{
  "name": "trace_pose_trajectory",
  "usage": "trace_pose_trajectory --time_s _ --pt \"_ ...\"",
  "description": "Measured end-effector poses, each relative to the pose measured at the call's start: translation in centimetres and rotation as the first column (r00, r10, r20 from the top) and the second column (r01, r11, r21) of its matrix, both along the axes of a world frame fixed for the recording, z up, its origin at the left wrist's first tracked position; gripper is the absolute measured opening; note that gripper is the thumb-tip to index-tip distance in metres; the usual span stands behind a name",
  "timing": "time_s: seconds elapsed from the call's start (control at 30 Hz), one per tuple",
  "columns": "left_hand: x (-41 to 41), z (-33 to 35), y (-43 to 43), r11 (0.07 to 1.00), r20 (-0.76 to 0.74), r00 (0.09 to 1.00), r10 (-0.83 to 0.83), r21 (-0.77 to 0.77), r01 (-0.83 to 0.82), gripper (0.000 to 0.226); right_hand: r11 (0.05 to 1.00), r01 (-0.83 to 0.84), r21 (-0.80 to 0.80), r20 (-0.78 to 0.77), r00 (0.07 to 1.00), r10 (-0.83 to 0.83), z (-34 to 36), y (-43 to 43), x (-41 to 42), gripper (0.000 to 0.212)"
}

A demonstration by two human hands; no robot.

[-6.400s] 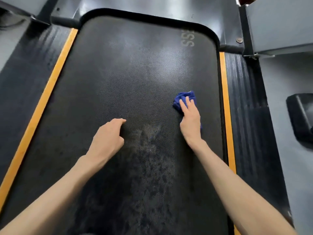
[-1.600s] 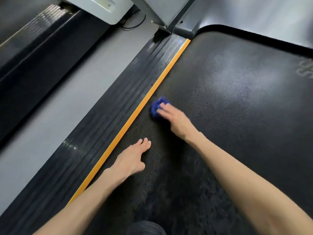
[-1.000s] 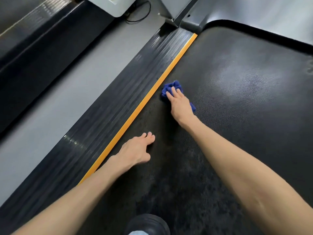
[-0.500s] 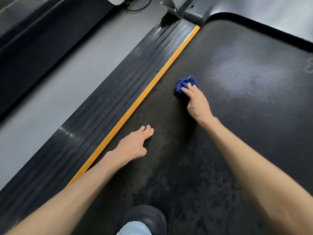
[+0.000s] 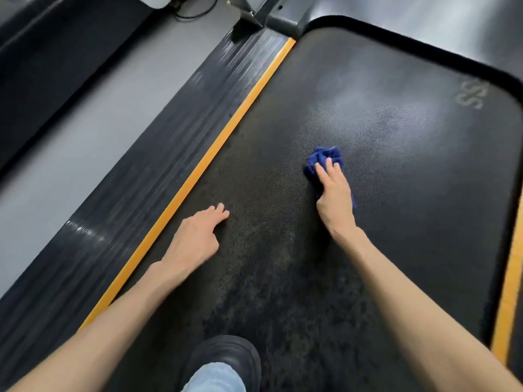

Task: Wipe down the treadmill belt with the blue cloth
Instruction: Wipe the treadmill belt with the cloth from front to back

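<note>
**A:** Treadmill belt [image 5: 402, 210] first: a dark, rubbery-looking sheet, matt, with a fine pebbled grain. It's paler with a faint sheen toward 1 o'clock, darker and blotchy down at 6.

**B:** And the blue cloth [image 5: 325, 157] just off centre toward 2 is bunched, soft and fuzzy, with no shine at all.

**A:** At 9 o'clock the side rail [image 5: 133, 202] looks like ribbed dark plastic, catching glossy streaks.

**B:** The orange strip [image 5: 215, 148] beside it is smooth and flat-toned. The grey floor [image 5: 73, 120] at 10 is smooth, with a dull sheen.

**A:** At 6, a black shoe [image 5: 226, 353], smooth and softly glossy, with a pale denim cuff [image 5: 215, 379] against it.

The right hand [image 5: 334, 193] has slid the blue cloth [image 5: 322, 161] rightward, away from the orange strip [image 5: 226, 131].
</note>
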State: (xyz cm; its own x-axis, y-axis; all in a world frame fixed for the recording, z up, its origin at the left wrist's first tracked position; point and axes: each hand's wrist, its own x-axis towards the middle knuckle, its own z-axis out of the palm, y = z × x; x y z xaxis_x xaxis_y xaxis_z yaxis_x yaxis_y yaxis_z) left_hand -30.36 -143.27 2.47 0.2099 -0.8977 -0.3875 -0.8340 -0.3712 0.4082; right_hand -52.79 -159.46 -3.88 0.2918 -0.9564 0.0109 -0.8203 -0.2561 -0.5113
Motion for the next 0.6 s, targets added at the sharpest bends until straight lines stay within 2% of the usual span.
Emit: trace_pose_trajectory --time_s 0.07,0.13,0.17,0.2,0.27,0.33,0.37,0.43,0.47,0.5,0.53,0.6 --pt "-0.3 0.0 -0.4 0.998 0.031 0.999 0.023 -0.056 -0.021 0.058 0.967 -0.252 -0.034 0.043 0.966 0.253 -0.7 5.2 0.9 0.073" --pt "-0.8 -0.1 -0.6 0.994 0.079 0.996 0.043 -0.109 -0.034 0.052 0.820 -0.570 -0.047 -0.004 0.821 0.570 -1.2 10.0 0.5 0.076" --pt "-1.0 -0.3 -0.6 0.993 0.098 0.994 0.042 -0.118 -0.030 0.050 0.754 -0.656 -0.036 -0.033 0.755 0.655 -1.2 10.6 -0.5 0.076" --pt "-1.2 -0.5 -0.6 0.993 0.108 0.994 0.035 -0.117 -0.022 0.049 0.732 -0.680 -0.046 -0.044 0.734 0.678 -1.3 10.0 -1.7 0.074" --pt "-1.4 -0.7 -0.3 0.993 0.123 0.992 0.022 -0.116 -0.008 0.047 0.839 -0.540 -0.070 -0.057 0.842 0.537 -1.4 7.7 -4.5 0.068" --pt "-1.5 -0.9 0.0 0.992 0.150 0.989 0.003 -0.126 0.016 0.047 0.970 -0.220 -0.105 -0.027 0.976 0.218 -1.2 5.6 -7.9 0.068" --pt "-1.6 -0.9 0.0 0.991 0.167 0.986 -0.006 -0.130 0.028 0.046 0.994 -0.031 -0.105 -0.007 1.000 0.030 -1.0 4.8 -9.7 0.068" --pt "-1.9 -0.9 -0.1 0.988 0.193 0.981 -0.028 -0.146 0.057 0.041 0.949 0.305 -0.087 0.003 0.952 -0.305 -0.6 4.4 -11.4 0.066" --pt "-2.1 -0.8 -0.3 0.983 0.190 0.981 -0.046 -0.165 0.078 0.040 0.912 0.400 -0.088 0.007 0.916 -0.401 -0.5 4.6 -10.9 0.065" --pt "-2.4 -0.8 -0.6 0.977 0.177 0.981 -0.074 -0.186 0.108 0.040 0.898 0.429 -0.094 0.018 0.903 -0.430 -0.3 5.0 -9.6 0.063" --pt "-2.7 -0.7 -0.9 0.969 0.166 0.980 -0.114 -0.201 0.146 0.042 0.914 0.394 -0.096 0.041 0.919 -0.392 -0.5 5.6 -7.7 0.063" --pt "-3.5 -0.8 -1.3 0.954 0.163 0.969 -0.184 -0.207 0.216 0.047 0.990 0.130 -0.060 0.083 0.989 -0.125 -0.9 8.2 -2.7 0.066"
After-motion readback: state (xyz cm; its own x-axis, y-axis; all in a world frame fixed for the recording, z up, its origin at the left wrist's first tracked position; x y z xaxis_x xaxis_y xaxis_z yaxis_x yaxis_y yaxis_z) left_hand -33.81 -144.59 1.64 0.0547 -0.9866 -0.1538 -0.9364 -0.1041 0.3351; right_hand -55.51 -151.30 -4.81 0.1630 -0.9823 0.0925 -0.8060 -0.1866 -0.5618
